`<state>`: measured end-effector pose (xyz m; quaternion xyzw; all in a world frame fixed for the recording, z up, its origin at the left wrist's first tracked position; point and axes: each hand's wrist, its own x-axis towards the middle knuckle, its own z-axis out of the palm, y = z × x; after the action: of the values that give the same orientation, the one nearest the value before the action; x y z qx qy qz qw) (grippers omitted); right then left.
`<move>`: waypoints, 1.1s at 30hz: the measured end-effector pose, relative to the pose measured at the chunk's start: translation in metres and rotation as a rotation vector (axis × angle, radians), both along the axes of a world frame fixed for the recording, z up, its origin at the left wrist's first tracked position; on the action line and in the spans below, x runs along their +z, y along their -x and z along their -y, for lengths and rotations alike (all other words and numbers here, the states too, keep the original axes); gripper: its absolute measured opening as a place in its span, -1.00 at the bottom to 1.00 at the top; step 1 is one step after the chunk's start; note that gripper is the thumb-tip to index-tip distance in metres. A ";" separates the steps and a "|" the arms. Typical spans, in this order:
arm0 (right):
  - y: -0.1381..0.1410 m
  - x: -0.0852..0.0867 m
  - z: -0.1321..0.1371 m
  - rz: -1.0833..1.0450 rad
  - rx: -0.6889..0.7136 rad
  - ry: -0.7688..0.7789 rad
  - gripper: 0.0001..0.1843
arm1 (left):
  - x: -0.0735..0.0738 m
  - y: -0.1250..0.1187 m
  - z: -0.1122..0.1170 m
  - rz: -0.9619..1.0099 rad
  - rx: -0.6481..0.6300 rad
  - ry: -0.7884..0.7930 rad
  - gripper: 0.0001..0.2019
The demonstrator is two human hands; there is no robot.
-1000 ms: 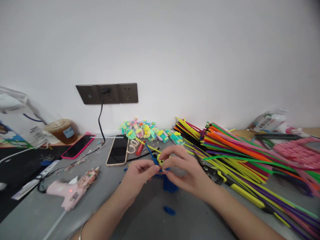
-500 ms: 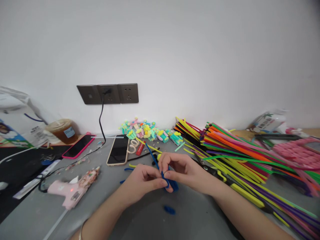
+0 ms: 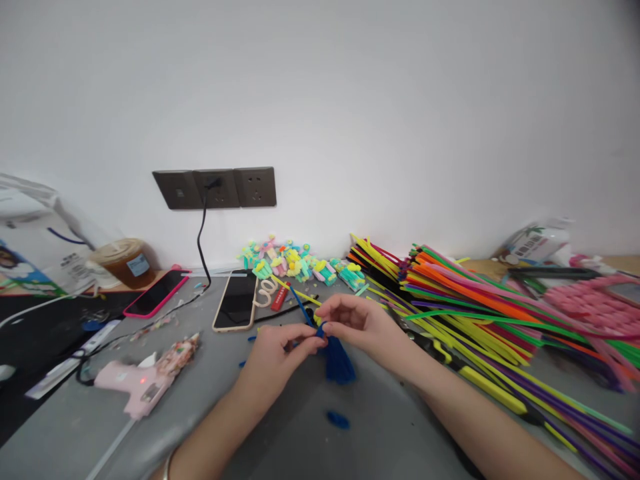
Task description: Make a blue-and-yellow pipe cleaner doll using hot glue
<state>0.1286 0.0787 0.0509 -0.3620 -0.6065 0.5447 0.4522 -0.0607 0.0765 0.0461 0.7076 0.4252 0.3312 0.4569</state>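
Both my hands meet over the grey tabletop on a blue bundle of bent pipe cleaners [image 3: 340, 363]. The fingertips of my left hand [image 3: 283, 357] pinch its top from the left. My right hand [image 3: 367, 333] pinches the same top from the right, thumb against index finger. Below the fingers the bundle hangs in a skirt-like fan, and a straight blue stem [image 3: 301, 305] sticks up and to the left. The exact spot gripped is hidden by the fingertips. Nearer me, a small blue pipe cleaner piece [image 3: 338, 419] lies loose on the table.
A pink glue gun [image 3: 143, 383] lies at left, its light on. Two phones [image 3: 236, 301] and a drink cup [image 3: 127, 262] stand farther back. Small pastel pipe cleaner pieces [image 3: 295, 263] are heaped by the wall. Long coloured pipe cleaners [image 3: 470, 300] and yellow-handled pliers [image 3: 493, 390] fill the right.
My hands have risen slightly, away from me, with the blue bundle. Its fanned lower part, mostly covered before, now shows below the fingers. The loose blue piece has stayed put.
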 end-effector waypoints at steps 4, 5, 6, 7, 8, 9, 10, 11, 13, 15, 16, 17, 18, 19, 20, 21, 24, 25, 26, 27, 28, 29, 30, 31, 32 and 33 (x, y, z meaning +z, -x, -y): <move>-0.002 -0.001 -0.002 0.043 -0.046 0.048 -0.69 | 0.001 0.002 -0.002 -0.059 0.047 -0.108 -0.82; -0.002 -0.002 -0.003 0.047 -0.052 0.061 -0.69 | 0.001 0.002 -0.002 -0.061 0.045 -0.115 -0.82; -0.002 -0.002 -0.003 0.049 -0.055 0.072 -0.68 | 0.000 0.002 -0.002 -0.056 0.041 -0.117 -0.82; -0.002 -0.002 -0.003 0.050 -0.054 0.083 -0.67 | -0.001 0.002 -0.002 -0.044 0.041 -0.116 -0.83; -0.002 -0.002 -0.003 0.049 -0.050 0.092 -0.66 | -0.001 0.003 -0.003 -0.025 0.044 -0.114 -0.85; -0.002 -0.002 -0.003 0.050 -0.040 0.101 -0.65 | -0.002 0.003 -0.003 -0.007 0.049 -0.111 -0.86; -0.001 -0.002 -0.003 0.053 -0.029 0.110 -0.64 | -0.003 0.003 -0.003 0.007 0.054 -0.111 -0.87; -0.001 -0.002 -0.003 0.058 -0.017 0.120 -0.63 | -0.004 0.004 -0.003 0.013 0.055 -0.115 -0.88; -0.001 -0.001 -0.002 0.064 0.005 0.134 -0.61 | -0.005 0.004 -0.004 0.001 0.049 -0.139 -0.87; 0.000 0.000 -0.001 0.059 0.018 0.141 -0.60 | -0.005 0.004 -0.004 -0.038 0.044 -0.176 -0.85; -0.001 0.001 -0.001 0.051 0.024 0.144 -0.60 | -0.005 0.003 -0.004 -0.062 0.044 -0.193 -0.84; -0.001 0.001 -0.001 0.044 0.031 0.147 -0.60 | -0.005 0.003 -0.003 -0.085 0.044 -0.206 -0.84; -0.001 0.002 -0.001 0.040 0.037 0.150 -0.60 | -0.004 0.002 -0.003 -0.102 0.046 -0.213 -0.83; -0.001 0.002 -0.001 0.039 0.041 0.151 -0.60 | -0.004 0.001 -0.002 -0.114 0.049 -0.214 -0.82; -0.001 0.002 -0.001 0.042 0.041 0.148 -0.61 | -0.004 0.000 -0.001 -0.116 0.054 -0.209 -0.81; -0.001 0.001 -0.001 0.050 0.038 0.139 -0.62 | -0.004 -0.001 -0.001 -0.109 0.062 -0.202 -0.82; 0.000 -0.002 -0.001 0.095 -0.001 0.070 -0.64 | -0.004 -0.002 0.000 -0.069 0.099 -0.181 -0.86; 0.000 -0.003 -0.002 0.114 -0.018 0.040 -0.63 | -0.004 -0.002 -0.001 -0.060 0.104 -0.180 -0.87; 0.001 -0.004 -0.002 0.133 -0.032 0.013 -0.64 | -0.004 -0.002 -0.001 -0.057 0.105 -0.184 -0.87; 0.001 -0.005 -0.001 0.152 -0.041 -0.012 -0.65 | -0.004 -0.001 -0.002 -0.058 0.102 -0.193 -0.87; 0.002 -0.006 -0.001 0.174 -0.050 -0.042 -0.67 | -0.003 0.000 -0.002 -0.061 0.096 -0.204 -0.87; 0.002 -0.005 -0.001 0.203 -0.062 -0.080 -0.70 | -0.002 0.001 -0.003 -0.063 0.094 -0.218 -0.86; 0.002 -0.005 0.000 0.242 -0.082 -0.127 -0.74 | -0.001 0.002 -0.004 -0.062 0.100 -0.235 -0.86; 0.002 -0.005 0.001 0.289 -0.110 -0.185 -0.79 | 0.001 0.003 -0.005 -0.059 0.115 -0.253 -0.86; 0.002 -0.005 0.001 0.342 -0.138 -0.248 -0.83 | 0.003 0.005 -0.006 -0.055 0.139 -0.272 -0.86; 0.002 -0.005 0.002 0.399 -0.158 -0.309 -0.87 | 0.005 0.007 -0.007 -0.052 0.167 -0.294 -0.87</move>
<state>0.1266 0.0765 0.0461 -0.4351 -0.7294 0.3267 0.4146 -0.0673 0.0830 0.0507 0.7374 0.4413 0.4079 0.3084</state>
